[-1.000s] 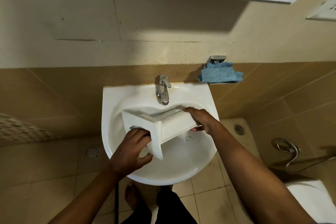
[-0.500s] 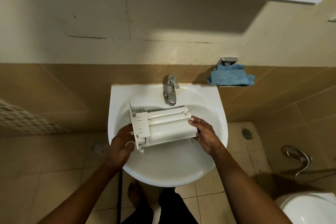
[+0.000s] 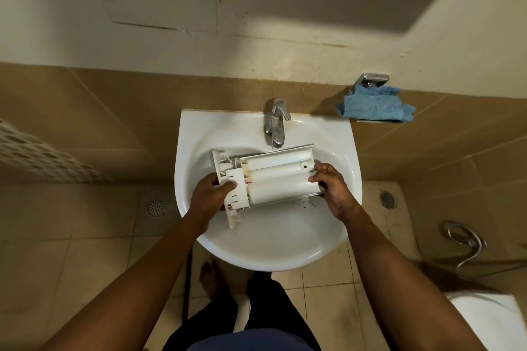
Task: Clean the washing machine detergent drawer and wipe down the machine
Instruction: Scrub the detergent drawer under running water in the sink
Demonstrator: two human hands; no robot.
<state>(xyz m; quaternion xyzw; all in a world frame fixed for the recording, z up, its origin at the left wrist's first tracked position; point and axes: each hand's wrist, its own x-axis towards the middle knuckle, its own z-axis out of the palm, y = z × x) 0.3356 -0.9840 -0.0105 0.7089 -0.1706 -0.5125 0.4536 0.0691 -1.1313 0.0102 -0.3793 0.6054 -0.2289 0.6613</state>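
Observation:
A white plastic detergent drawer [image 3: 273, 177] lies upside down over the white sink basin [image 3: 268, 248], its rounded underside facing up, just below the chrome tap [image 3: 276, 122]. My left hand [image 3: 209, 196] grips the drawer's front panel end on the left, thumb on top. At the drawer's right end my right hand [image 3: 332, 188] holds it with curled fingers. A folded blue cloth [image 3: 373, 107] sits on a small wall shelf to the right of the sink. Dark specks lie in the basin under the drawer's right end.
A chrome hose [image 3: 464, 242] hangs on the right wall above a white toilet [image 3: 496, 322]. Floor drains [image 3: 156, 206] sit left and right of the sink. A white perforated basket [image 3: 34, 151] is at far left. My bare foot is under the basin.
The drawer has been turned over, from its side with the front panel tilted up, to underside up. Both hands have shifted their grips at its ends.

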